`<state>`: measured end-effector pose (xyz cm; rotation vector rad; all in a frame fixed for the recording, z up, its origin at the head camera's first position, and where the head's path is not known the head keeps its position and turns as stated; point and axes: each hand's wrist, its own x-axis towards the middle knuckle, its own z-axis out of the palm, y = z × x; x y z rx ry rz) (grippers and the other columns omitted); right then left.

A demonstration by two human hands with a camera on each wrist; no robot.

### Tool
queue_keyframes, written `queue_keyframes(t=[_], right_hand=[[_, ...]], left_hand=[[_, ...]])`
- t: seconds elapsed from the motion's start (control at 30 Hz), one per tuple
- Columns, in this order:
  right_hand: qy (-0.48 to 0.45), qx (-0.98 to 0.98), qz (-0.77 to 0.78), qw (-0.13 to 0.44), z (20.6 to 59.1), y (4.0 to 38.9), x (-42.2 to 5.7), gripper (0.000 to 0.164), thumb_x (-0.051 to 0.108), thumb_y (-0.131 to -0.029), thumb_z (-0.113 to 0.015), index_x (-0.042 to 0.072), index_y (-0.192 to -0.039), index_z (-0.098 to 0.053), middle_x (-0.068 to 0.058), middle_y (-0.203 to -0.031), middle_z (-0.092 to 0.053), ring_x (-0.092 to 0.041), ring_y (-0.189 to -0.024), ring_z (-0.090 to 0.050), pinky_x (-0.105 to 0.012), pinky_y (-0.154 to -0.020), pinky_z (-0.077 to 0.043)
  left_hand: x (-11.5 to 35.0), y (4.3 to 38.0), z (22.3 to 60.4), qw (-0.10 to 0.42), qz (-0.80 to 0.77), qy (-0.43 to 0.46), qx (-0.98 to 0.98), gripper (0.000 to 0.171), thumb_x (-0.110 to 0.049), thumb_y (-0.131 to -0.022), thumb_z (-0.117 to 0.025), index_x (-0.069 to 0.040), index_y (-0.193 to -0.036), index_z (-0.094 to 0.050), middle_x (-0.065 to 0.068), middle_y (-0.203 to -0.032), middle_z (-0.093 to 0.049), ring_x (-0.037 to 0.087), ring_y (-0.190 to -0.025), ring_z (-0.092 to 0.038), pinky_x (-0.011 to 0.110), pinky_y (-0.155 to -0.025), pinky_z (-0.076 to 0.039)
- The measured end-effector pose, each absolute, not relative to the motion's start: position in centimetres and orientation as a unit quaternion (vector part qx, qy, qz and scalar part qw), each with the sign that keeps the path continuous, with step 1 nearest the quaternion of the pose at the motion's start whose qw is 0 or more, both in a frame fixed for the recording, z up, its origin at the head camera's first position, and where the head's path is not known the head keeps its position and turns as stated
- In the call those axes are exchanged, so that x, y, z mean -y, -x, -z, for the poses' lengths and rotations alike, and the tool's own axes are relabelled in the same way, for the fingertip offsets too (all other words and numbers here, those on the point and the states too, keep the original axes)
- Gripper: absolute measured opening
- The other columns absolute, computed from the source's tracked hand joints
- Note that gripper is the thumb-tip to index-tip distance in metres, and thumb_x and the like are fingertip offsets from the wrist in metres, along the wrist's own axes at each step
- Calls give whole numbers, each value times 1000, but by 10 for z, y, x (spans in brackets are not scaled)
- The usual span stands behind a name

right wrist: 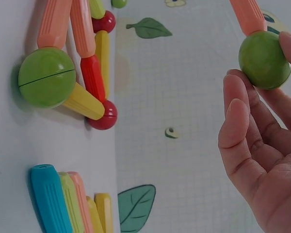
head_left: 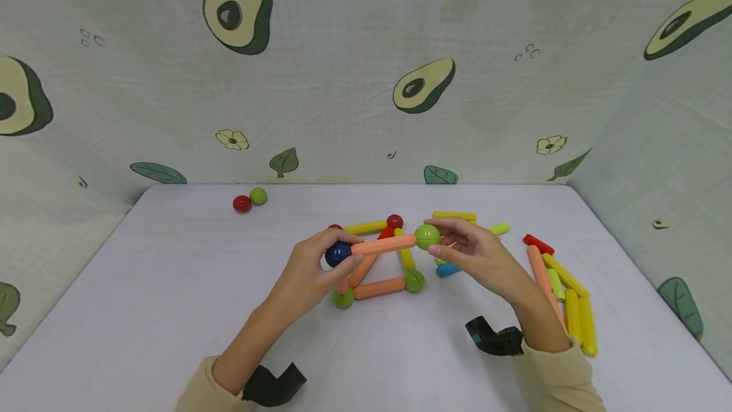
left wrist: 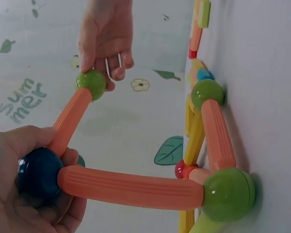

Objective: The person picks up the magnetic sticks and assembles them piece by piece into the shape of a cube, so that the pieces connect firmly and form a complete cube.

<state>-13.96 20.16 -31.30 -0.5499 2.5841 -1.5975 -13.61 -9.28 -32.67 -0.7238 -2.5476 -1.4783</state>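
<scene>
My left hand [head_left: 305, 269] grips a dark blue ball [left wrist: 41, 174]. An orange ribbed stick [head_left: 383, 245] runs from it, tilted slightly up, to a green ball [right wrist: 265, 60] pinched between the right hand's [head_left: 480, 259] thumb and fingers. A second orange stick [left wrist: 131, 187] joins the blue ball to a green corner ball [left wrist: 228, 195] below. That corner belongs to a four-sided frame on the table, with an orange front stick [head_left: 380, 288], another green ball [head_left: 415, 281], yellow sticks [head_left: 366, 227] and red balls [head_left: 394, 221]. A red-and-orange diagonal [head_left: 363, 270] crosses the frame.
A loose red ball [head_left: 242, 204] and green ball [head_left: 258, 196] lie at the back left. Loose sticks, including a blue stick [right wrist: 51, 199], lie behind the right hand. More yellow sticks [head_left: 586, 326] and a red stick [head_left: 539, 245] are spread at the right.
</scene>
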Motion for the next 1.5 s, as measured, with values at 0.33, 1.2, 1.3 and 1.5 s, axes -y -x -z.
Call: queue_keyframes(t=[0.33, 1.2, 1.3, 1.5], right_hand=[[173, -844, 507, 39, 312, 139, -210, 49, 12, -104, -68, -5, -147, -55, -15, -122, -69, -16, -104, -63, -21, -86, -57], [-34, -966, 230, 114, 358, 104, -323, 45, 20, -102, -71, -14, -129, -59, -11, -101, -66, -23, -86, -58, -30, -65, -52], [-57, -969, 208, 120, 365, 99, -331, 50, 17, -100, -73, -18, -130, -56, -18, -101, -63, -27, -87, -57, -37, -70, -54], [-89, -973, 175, 120, 373, 96, -337, 59, 13, -95, -78, -20, -133, -49, -36, -109, -51, -34, -86, -55, -40, -69, -53]], left_hand=[[89, 136, 329, 13, 531, 234, 814, 25, -13, -103, -71, 4, -120, -65, 5, -87, -58, 17, -60, -56, 24, -57, -44], [91, 135, 330, 6, 545, 219, 809, 25, -11, -104, -69, 3, -124, -65, 5, -87, -57, 17, -60, -56, 24, -58, -45], [92, 136, 330, 12, 543, 225, 809, 25, -11, -104, -69, 3, -123, -65, 5, -88, -58, 16, -61, -55, 25, -59, -44], [92, 139, 332, 1, 547, 222, 807, 24, -11, -104, -69, 3, -123, -64, 5, -84, -59, 27, -58, -59, 25, -59, -45]])
